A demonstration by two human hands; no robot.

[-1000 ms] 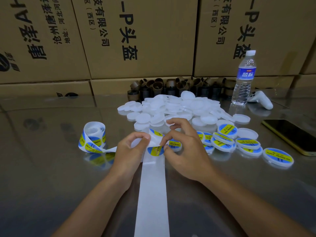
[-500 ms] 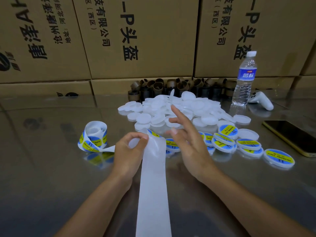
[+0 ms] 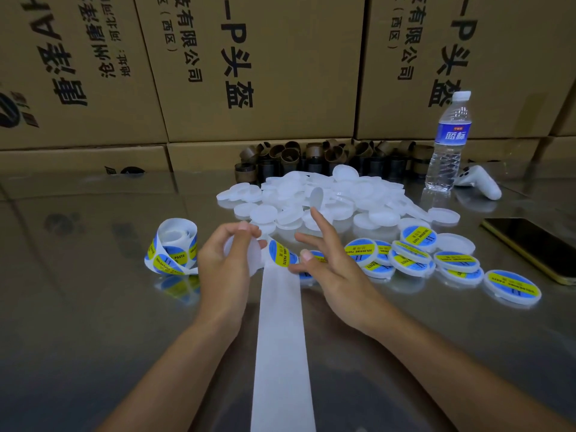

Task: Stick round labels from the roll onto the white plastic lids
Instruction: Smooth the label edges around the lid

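Note:
My left hand (image 3: 224,263) pinches the white backing strip (image 3: 283,353) where it bends; the strip runs down to the near edge. A blue-and-yellow round label (image 3: 279,252) stands half peeled off at that bend. My right hand (image 3: 333,272) hovers just right of it with fingers spread and straight, holding nothing; its thumb tip is close to the label's edge. The label roll (image 3: 174,247) stands to the left. A pile of bare white lids (image 3: 330,198) lies behind my hands. Several labelled lids (image 3: 417,258) lie to the right, one partly under my right hand.
A water bottle (image 3: 448,141), a white controller (image 3: 481,185) and a row of brown cardboard cores (image 3: 311,157) stand at the back. A phone (image 3: 530,244) lies at the right. Cardboard boxes (image 3: 265,67) wall off the far side of the shiny table (image 3: 93,307).
My right hand stopped pressing a label onto a lid, left that lid on the table, opened, and came to the following label. My left hand has kept its pinch on the strip.

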